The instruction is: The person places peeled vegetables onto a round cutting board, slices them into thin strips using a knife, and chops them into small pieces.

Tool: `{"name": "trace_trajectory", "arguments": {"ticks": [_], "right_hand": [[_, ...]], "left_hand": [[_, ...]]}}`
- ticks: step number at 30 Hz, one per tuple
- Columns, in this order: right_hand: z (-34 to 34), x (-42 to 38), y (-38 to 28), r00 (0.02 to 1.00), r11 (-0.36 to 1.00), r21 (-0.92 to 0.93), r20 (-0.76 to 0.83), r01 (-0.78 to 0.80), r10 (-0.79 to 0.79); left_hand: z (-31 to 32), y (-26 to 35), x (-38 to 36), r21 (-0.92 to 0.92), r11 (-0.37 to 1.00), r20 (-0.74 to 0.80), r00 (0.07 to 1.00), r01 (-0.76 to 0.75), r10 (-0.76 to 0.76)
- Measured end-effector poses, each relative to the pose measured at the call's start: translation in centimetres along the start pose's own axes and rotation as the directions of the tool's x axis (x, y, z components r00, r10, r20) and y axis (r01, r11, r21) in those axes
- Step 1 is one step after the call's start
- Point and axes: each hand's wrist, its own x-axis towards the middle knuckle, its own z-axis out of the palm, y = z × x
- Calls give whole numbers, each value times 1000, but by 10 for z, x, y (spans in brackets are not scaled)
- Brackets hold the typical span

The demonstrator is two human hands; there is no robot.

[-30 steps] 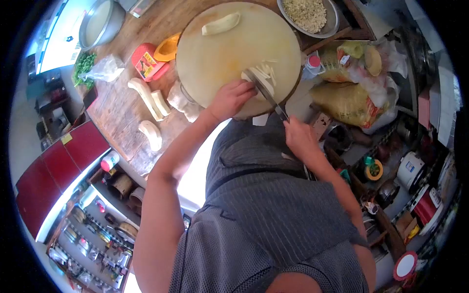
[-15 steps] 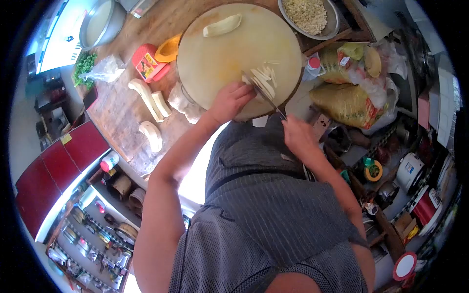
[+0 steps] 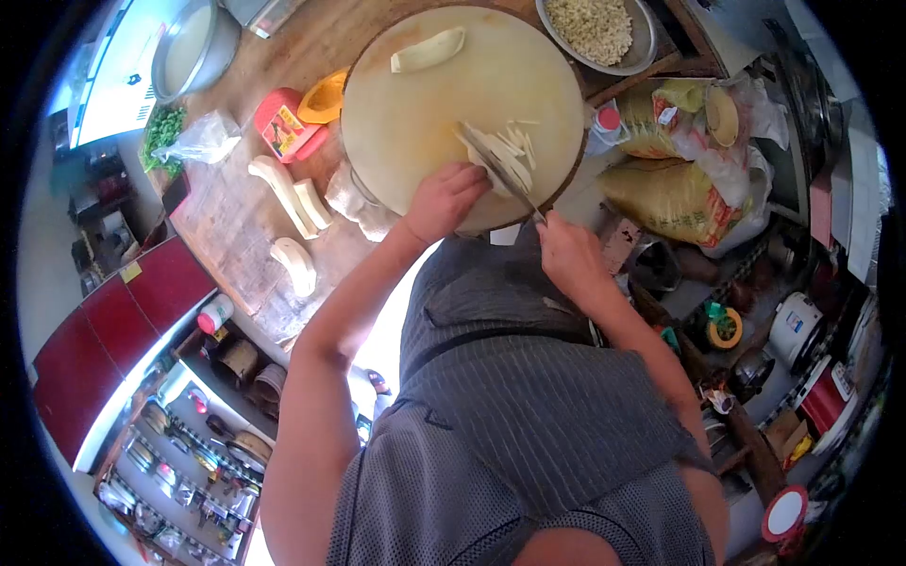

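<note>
On the round cutting board [image 3: 406, 104], my right hand [image 3: 571, 255] is wrapped round the handle of a knife [image 3: 505, 172], its blade slanting up and left. My left hand [image 3: 448, 200] has its fingers bent together beside the blade, at the board's near edge; what lies under its fingertips is mostly hidden. Thin pale strips [image 3: 514, 146] lie just right of the blade. A peeled pale piece [image 3: 429, 51] rests at the board's far side. More peeled pieces [image 3: 283, 193] lie on the wooden table left of the board.
A metal bowl of pale grains [image 3: 593, 33] stands beyond the board at right. Left of the board are a red package [image 3: 285, 124], an orange wedge [image 3: 324, 97], a cloth [image 3: 363, 208], a plastic bag [image 3: 206, 137], green herbs [image 3: 165, 137] and a metal pot [image 3: 196, 47]. Sacks [image 3: 661, 200] lie at right.
The knife blade and my right hand have shifted slightly left, with the blade's tip further up the board. My left hand has barely moved.
</note>
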Motion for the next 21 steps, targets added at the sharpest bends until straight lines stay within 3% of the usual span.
{"name": "trace_trajectory", "arguments": {"ticks": [13,19,21], "right_hand": [[-7,-9,15,998,997,74,-66,-3,8],[-7,1,25,996,982,183,-55,-52,63],[-9,1,27,996,971,234,-55,-49,64]], "left_hand": [[3,0,2,-18,1000,30,999,14,-13],[-8,-8,27,-27,991,-63,989,133,-134],[-8,-14,30,-30,993,11,993,116,-115]]}}
